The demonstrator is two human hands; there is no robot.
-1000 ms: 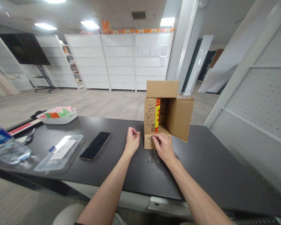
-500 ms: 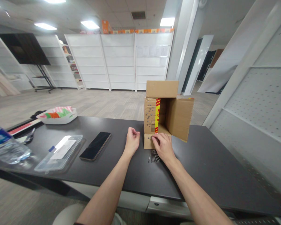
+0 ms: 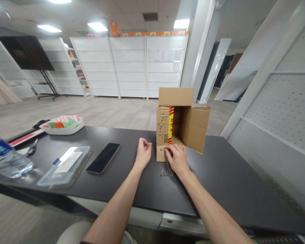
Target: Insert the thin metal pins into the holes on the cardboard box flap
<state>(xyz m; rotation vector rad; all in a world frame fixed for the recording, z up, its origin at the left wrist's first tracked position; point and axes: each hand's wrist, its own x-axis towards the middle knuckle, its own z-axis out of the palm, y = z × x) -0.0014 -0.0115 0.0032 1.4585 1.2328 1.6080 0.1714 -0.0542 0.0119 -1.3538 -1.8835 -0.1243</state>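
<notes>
At the far left of the dark worktop [image 3: 132, 189] lie a water bottle [image 3: 7, 162], a clear plastic case [image 3: 65, 165] and a black phone [image 3: 103, 158], all well apart from the hands. The left hand [image 3: 143, 155] rests as a loose fist just left of the cardboard box [image 3: 179, 123]; whether it holds anything cannot be told. The box lies on its side, open toward the near right, its left panel already dotted with many small studs or holes. The right hand [image 3: 177, 158] pinches something small against the box's lower flap. A bundle of nails [image 3: 167, 168] lies just near of it, so more seem left to go in.
</notes>
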